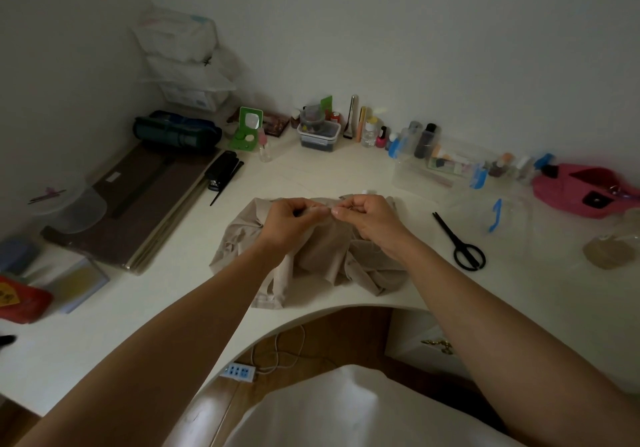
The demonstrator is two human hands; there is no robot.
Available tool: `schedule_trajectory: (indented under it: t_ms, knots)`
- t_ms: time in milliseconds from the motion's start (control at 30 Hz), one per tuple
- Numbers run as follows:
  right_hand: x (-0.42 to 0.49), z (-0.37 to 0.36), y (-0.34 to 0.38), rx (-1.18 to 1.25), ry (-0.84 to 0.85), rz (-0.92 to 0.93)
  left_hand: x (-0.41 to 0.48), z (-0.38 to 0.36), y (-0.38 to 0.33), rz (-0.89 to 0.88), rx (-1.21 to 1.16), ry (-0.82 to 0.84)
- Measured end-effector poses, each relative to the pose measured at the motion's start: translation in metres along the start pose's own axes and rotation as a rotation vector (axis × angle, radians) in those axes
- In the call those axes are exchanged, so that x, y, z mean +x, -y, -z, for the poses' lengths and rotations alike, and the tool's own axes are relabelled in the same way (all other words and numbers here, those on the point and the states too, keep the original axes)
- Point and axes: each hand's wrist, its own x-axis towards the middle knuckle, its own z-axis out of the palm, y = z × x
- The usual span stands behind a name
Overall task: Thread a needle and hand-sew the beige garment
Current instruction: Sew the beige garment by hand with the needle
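The beige garment (322, 256) lies crumpled on the white desk (301, 172) in front of me. Both hands hover just above its far edge, fingertips almost meeting. My left hand (294, 219) has its thumb and fingers pinched together on something too small to make out. My right hand (367, 216) also pinches with curled fingers; a thin thread or needle seems to sit between the two hands, but the dim light hides it. A small white spool (367, 191) peeks out behind my right hand.
Black scissors (460, 244) lie to the right of the garment. A pink pouch (581, 188) and clear plastic bags sit at the far right. Bottles and a small box (318, 136) line the back wall. A dark board (138, 204), black stapler (221, 171) and containers fill the left.
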Motion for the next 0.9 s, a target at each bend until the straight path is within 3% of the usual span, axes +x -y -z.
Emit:
schedule_trajectory:
  t_ms: [500,633,900]
  knots:
    - [-0.002,0.006,-0.004,0.018,-0.039,-0.012,0.000,-0.005,-0.002,0.019,-0.091,-0.039]
    - [0.001,0.009,-0.007,0.160,-0.063,-0.049,-0.001,-0.005,-0.003,0.035,-0.131,-0.037]
    - [-0.006,0.012,0.000,0.039,0.030,0.108,-0.003,-0.002,-0.001,0.050,-0.128,-0.043]
